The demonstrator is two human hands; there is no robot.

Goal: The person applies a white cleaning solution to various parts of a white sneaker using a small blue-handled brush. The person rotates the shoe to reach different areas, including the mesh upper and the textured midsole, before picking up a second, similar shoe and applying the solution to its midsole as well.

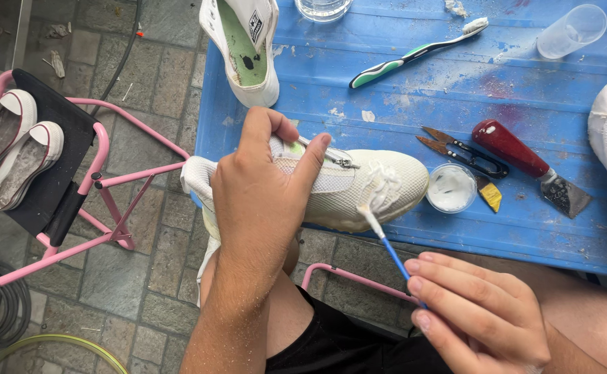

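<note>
At the tabletop's [331, 83] near edge I see my left hand [262, 187] gripping the shoe [359, 187], half overhanging; right-hand fingers [456, 291] pinch one swab [380, 232] touching it. Beyond the shoe: one toothbrush [414, 52], one scraper [525, 163], one jar [451, 188].

Soft, even daylight fills the sharp, bright view; shadows are faint, glare is absent, and only slight wide-angle stretching shows at the edges.
</note>
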